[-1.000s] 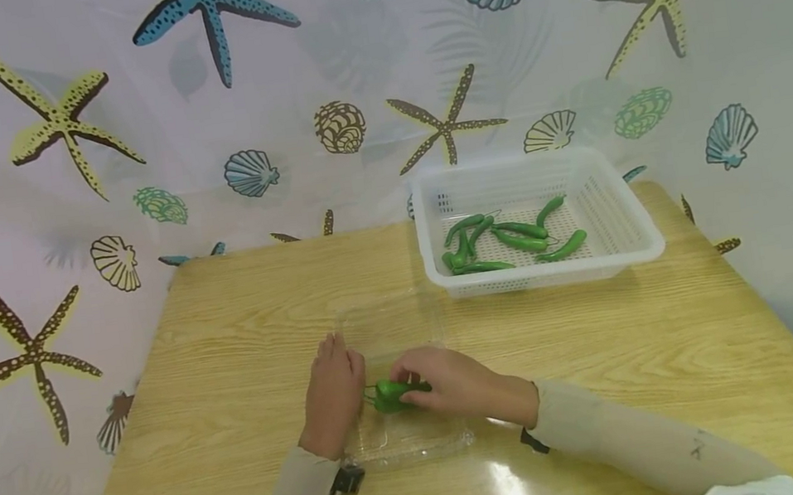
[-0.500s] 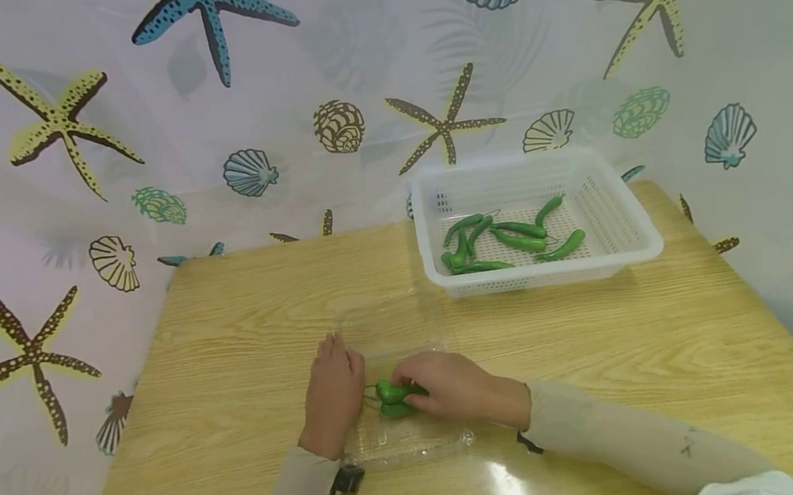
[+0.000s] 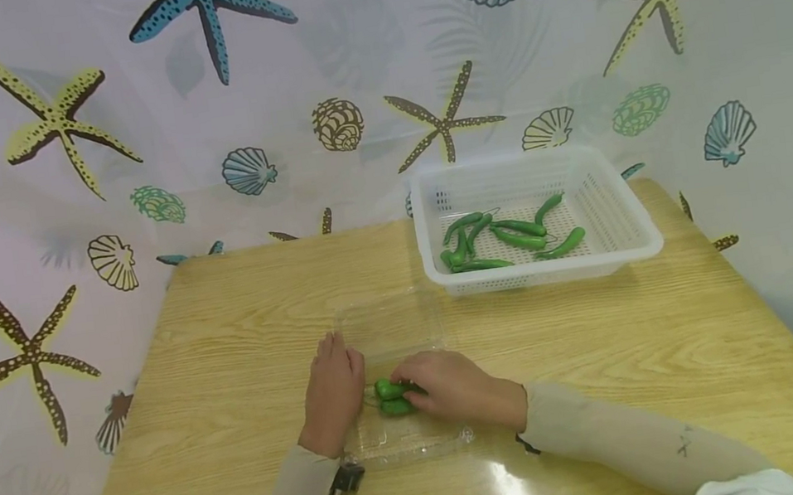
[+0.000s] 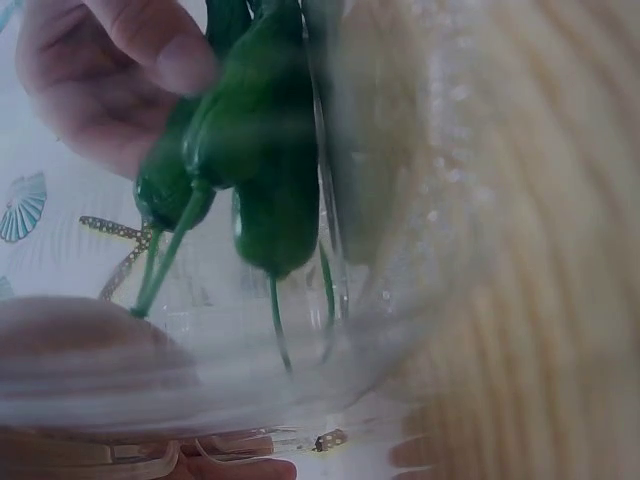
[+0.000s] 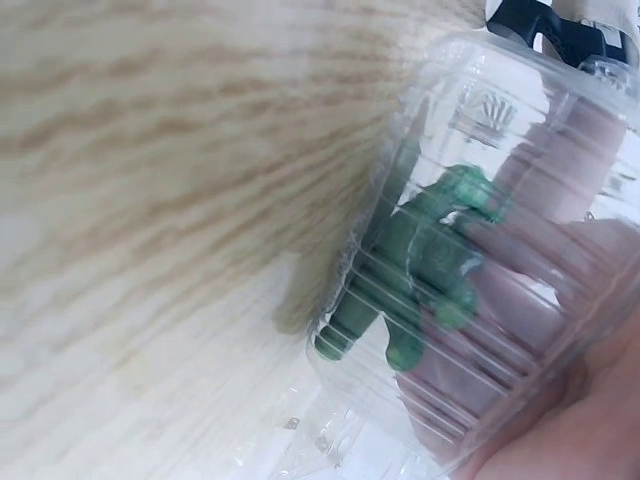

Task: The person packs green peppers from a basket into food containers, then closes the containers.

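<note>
A clear plastic clamshell container (image 3: 413,444) lies with its lid folded back on the table. My left hand (image 3: 333,391) holds its left side. My right hand (image 3: 457,386) reaches in from the right, thumb and fingers curled round green chili peppers (image 3: 390,399) over the container's base. Their stem ends point left; the right hand covers the other ends. In the left wrist view, several peppers (image 4: 277,215) show through the plastic, with a thumb beside them. Through the ribbed wall in the right wrist view, the peppers (image 5: 405,250) bunch together near the container's side.
A white perforated basket (image 3: 557,266) stands at the back right of the wooden table (image 3: 238,302). Several more green chili peppers (image 3: 519,240) lie in it. Behind the table hangs a curtain (image 3: 310,50) printed with starfish and shells.
The right hand has shifted slightly within the container. Two pepper ends now show side by side, where they looked bunched before. The left hand has stayed in place.
</note>
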The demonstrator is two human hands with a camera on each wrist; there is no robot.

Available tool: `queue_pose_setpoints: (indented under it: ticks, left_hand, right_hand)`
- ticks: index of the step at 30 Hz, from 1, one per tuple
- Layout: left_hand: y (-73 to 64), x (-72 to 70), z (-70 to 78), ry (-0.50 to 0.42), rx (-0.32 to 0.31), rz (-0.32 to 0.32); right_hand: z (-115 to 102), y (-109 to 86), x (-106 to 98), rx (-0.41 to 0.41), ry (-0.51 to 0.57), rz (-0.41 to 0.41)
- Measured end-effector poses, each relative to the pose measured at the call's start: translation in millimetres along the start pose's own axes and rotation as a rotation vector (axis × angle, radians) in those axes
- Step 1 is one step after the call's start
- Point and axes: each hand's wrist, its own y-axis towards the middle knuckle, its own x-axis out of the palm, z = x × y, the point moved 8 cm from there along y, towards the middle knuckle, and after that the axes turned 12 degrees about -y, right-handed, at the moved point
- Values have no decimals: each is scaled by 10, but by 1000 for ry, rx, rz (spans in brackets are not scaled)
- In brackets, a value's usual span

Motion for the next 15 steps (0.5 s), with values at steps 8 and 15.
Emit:
queue_pose_setpoints:
  ticks: [8, 15]
  left_hand:
    - [-1, -2, 6, -2, -13, -11]
    - [-8, -7, 2, -12, -10, -2]
  right_hand:
    - [15, 0, -1, 20, 12, 23]
    - [39, -11, -20, 33, 28, 53]
